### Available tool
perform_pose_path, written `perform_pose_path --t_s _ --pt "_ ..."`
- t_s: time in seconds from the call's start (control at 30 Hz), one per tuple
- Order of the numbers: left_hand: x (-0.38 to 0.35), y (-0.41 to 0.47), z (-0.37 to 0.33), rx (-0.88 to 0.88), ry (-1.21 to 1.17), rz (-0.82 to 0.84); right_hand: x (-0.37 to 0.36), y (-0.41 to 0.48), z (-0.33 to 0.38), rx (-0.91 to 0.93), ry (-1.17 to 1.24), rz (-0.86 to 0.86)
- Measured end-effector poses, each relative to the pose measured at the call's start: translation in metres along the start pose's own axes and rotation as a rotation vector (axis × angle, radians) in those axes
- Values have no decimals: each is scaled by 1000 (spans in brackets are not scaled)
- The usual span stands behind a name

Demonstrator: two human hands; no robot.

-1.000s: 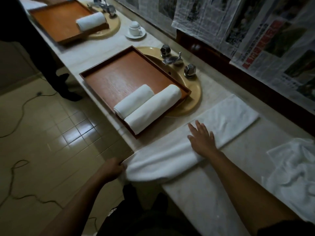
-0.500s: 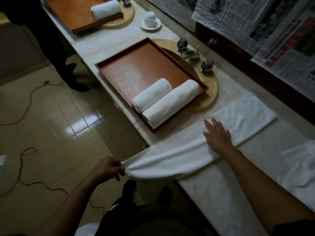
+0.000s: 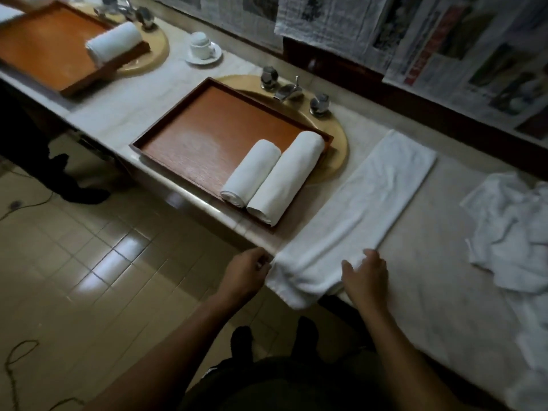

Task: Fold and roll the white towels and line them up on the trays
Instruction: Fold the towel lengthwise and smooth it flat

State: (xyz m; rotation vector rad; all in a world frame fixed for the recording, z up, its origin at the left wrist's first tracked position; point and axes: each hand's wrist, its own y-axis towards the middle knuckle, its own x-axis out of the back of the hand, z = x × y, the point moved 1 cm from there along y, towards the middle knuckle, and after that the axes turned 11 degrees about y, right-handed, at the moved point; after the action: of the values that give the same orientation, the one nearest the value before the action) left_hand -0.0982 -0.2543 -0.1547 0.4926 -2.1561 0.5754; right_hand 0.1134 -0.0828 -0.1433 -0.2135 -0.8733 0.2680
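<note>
Across the pale marble counter, a long folded white towel is laid out lengthwise, with its near end hanging over the front edge. The left corner of that end is pinched by the curled fingers of the left hand. Its right edge is gripped by the right hand, fingers bent and thumb spread on the cloth. Just beside it, two rolled white towels are lined up touching in a rectangular brown wooden tray.
</note>
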Motion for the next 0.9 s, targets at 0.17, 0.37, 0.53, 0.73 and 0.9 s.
perform_pose_path --t_s 0.17,0.37,0.53,0.73,0.9 --pt "-9 33 -34 -221 124 21 -14 -49 -9 -126 25 -7" --pt "-19 54 -48 -83 183 73 -32 -63 -3 -219 87 17" --pt "-22 54 -54 -34 200 162 -15 -71 1 -266 378 -149" --pt "-40 31 -56 -41 203 228 -6 -82 -25 -364 492 -231" --pt "-31 27 -71 -217 127 141 0 -75 -41 -416 491 -219"
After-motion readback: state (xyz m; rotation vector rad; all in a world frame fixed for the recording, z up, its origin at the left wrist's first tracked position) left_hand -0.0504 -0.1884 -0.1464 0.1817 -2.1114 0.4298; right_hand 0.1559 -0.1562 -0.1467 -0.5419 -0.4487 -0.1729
